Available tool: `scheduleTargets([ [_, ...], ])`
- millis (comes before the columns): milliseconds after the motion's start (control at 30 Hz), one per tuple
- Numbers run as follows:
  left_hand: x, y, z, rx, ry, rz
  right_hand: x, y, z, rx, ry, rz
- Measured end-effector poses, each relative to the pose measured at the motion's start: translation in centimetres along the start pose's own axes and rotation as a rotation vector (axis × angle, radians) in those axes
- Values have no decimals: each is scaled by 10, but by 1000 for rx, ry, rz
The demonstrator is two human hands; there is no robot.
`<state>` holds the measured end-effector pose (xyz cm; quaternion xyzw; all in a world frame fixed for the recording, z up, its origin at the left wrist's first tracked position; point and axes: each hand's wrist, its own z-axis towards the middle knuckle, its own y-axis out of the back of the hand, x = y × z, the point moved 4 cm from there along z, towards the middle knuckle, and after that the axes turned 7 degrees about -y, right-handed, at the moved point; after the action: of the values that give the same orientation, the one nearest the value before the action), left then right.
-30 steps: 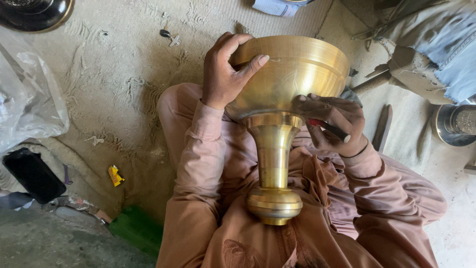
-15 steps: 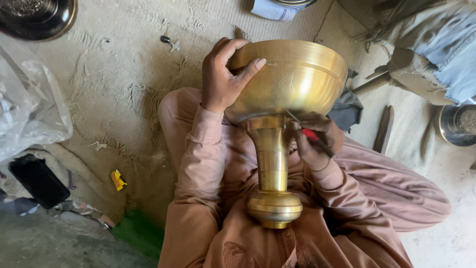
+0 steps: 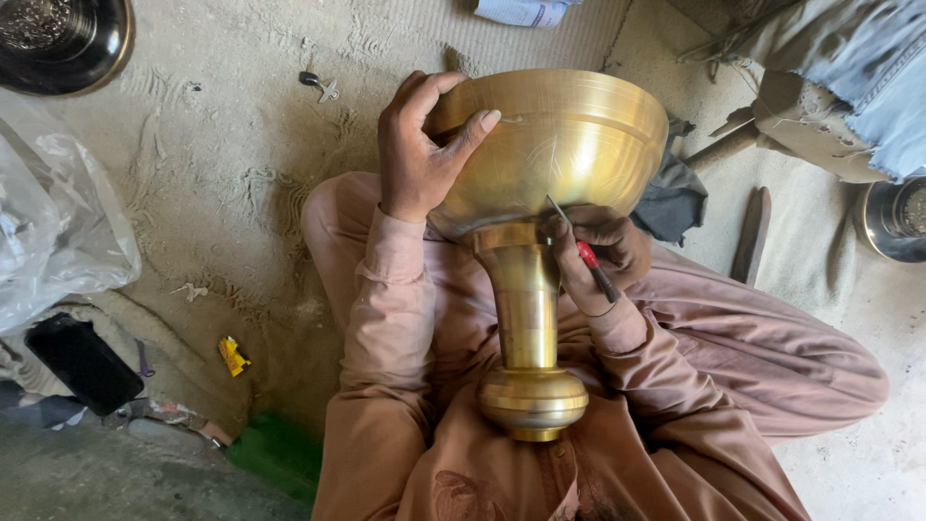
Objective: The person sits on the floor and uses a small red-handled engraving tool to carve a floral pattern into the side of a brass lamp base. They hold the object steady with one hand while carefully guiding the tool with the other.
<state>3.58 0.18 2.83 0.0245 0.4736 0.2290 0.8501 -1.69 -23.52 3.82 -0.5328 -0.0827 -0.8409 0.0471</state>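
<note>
A large brass goblet-shaped vessel [image 3: 564,145] with a tall stem and a round foot [image 3: 532,400] rests against my lap, bowl pointing away from me. My left hand [image 3: 420,154] grips the bowl's left rim, thumb lying across the outer wall. My right hand [image 3: 593,251] sits under the bowl beside the stem and holds a thin scribing tool with a red handle [image 3: 588,260]. Its metal tip touches the lower wall of the bowl, where faint scratched lines show.
I sit cross-legged on a sandy mat [image 3: 241,174]. A dark metal dish [image 3: 58,39] lies top left, crumpled clear plastic [image 3: 53,232] at left, a black flat object [image 3: 82,362] below it. Another person's knee in light cloth [image 3: 849,87] and a metal pot [image 3: 897,217] are at right.
My right hand has shifted from the bowl's right side down to beside the stem, bringing the tool's tip against the bowl. The vessel tilted slightly; my left hand kept its grip.
</note>
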Motion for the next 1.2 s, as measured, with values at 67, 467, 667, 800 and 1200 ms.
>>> scheduleTargets([
  [67, 1, -1, -1, 1, 12, -4, 0, 1, 4, 6, 50, -25],
  [467, -2, 1, -1, 4, 32, -6, 7, -1, 7, -4, 118, -337],
  [667, -2, 1, -1, 1, 36, -8, 18, -6, 22, 162, 232, -162],
  [800, -4, 3, -1, -1, 45, 6, 23, -7, 23, 195, 280, -193],
  [1200, 33, 28, -8, 220, 46, -110, 5, 7, -26, 113, 64, 90],
])
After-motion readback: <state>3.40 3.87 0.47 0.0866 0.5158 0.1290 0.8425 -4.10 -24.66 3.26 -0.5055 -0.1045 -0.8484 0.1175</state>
